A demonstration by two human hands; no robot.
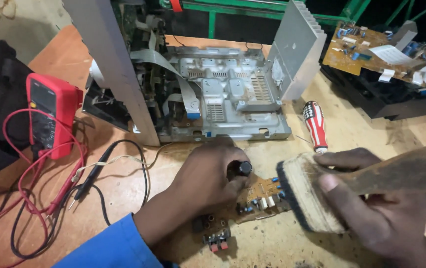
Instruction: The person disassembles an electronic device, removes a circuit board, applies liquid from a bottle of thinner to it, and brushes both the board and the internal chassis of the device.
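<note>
Left grip (208,173) hiding circuit board (265,191), brush (307,193) blurred

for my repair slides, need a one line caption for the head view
Left hand steadies a small circuit board while the right hand holds a wooden brush at its edge.

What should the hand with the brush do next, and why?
Probably sweep the brush leftward across the small circuit board. The right hand holds its bristles right at the board's edge, while the left hand pins the board to the table by its black knob.
</note>
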